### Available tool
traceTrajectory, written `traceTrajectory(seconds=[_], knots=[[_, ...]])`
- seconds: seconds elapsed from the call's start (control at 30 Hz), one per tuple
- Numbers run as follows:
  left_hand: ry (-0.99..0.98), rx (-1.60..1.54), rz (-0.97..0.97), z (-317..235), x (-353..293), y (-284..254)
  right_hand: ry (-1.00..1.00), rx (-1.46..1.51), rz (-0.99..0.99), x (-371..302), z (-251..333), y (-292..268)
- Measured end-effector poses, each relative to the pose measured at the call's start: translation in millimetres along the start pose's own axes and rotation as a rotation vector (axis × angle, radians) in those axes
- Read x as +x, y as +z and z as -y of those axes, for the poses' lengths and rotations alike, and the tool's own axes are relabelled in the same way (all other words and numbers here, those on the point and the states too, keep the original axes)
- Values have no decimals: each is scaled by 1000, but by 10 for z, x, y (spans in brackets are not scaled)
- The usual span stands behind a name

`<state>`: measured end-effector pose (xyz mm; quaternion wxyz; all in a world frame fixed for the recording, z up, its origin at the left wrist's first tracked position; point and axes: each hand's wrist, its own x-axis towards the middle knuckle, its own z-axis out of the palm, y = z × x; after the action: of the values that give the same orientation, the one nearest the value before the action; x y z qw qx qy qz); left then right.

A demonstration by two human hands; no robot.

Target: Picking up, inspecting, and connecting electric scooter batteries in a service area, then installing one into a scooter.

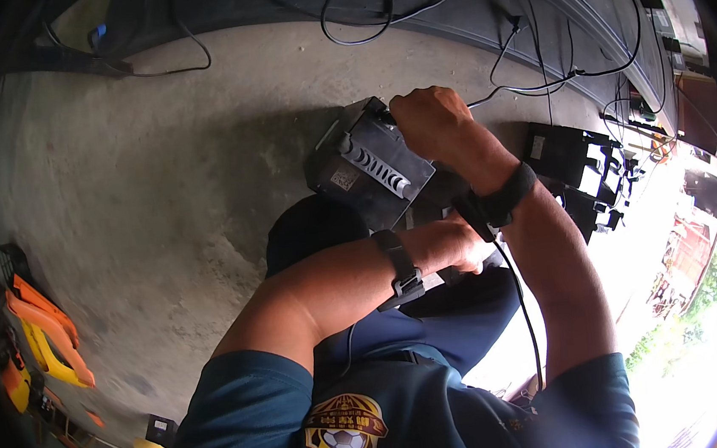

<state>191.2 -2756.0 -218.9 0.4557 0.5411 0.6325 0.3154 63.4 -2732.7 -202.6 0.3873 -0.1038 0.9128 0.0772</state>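
A black box, shaped like a battery pack with a grey ribbed handle and a small label, stands tilted in front of me against my knee. My right hand is closed at its upper right corner, at a black fitting. A black cable runs out to the right from behind this hand, so the fingers seem wrapped round its end; the plug itself is hidden. My left hand reaches across beneath my right wrist, near the box's lower right side. Its fingers are mostly hidden by the right wrist strap.
More black boxes with cables stand on the right. Dark grey panelling with hanging cables curves along the far side. Orange and yellow plastic parts lie at the left. Concrete floor stretches between; bright daylight enters at the lower right.
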Motion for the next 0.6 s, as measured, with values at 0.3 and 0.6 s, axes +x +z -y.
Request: traceTrajectory(seconds=[0.3,0.6], knots=[[-41,-97,94,0,-64,-26,-84,-58,11,63,161,-165],[105,98,-211,200,201,333,-122,305,-171,82,-483,275]])
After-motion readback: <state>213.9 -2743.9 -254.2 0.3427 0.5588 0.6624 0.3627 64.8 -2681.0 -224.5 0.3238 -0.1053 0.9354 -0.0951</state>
